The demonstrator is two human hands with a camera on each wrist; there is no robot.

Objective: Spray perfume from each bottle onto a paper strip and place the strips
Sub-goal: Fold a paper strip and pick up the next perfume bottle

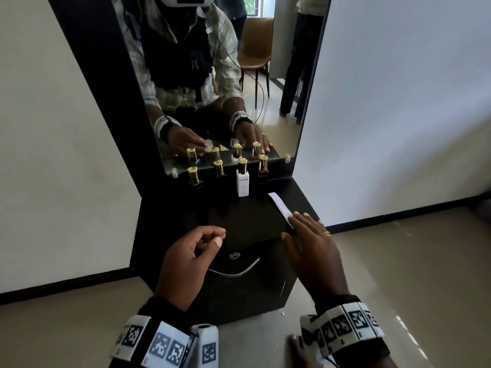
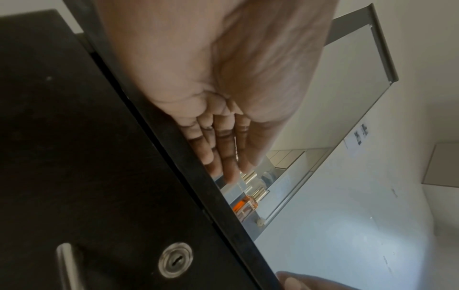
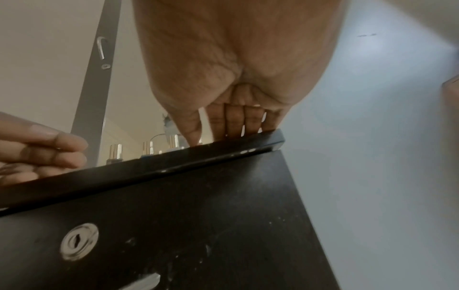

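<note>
- Two hands are working at the near edge of a dark cabinet top [image 1: 252, 221]; nearest of all, two wrist bands with printed markers are showing at the bottom of the head view.
- Just beyond them, the left hand [image 1: 191, 258] is hovering over the front of the top with its fingers curled loosely and thumb near the fingertips — nothing visible in it, so it is probably waiting its turn to fetch a bottle.
- Level with it on the right, the right hand [image 1: 310, 248] is lying flat with straight fingers, pressing down on the near end of one paper strip [image 1: 279, 205]; I judge it is pinning the strip so it can be slid or lifted off the smooth top.
- One strip is all I can count, and it is running away from the fingers toward the back right corner.
- Farther back, four bottles with gold caps are standing in a row against the mirror [image 1: 225, 75] — one white bottle [image 1: 242, 183] a little forward, three dark ones beside it; the row keeps each within reach.
- Farthest off, the mirror is doubling the caps, so reflections should not be counted.
</note>
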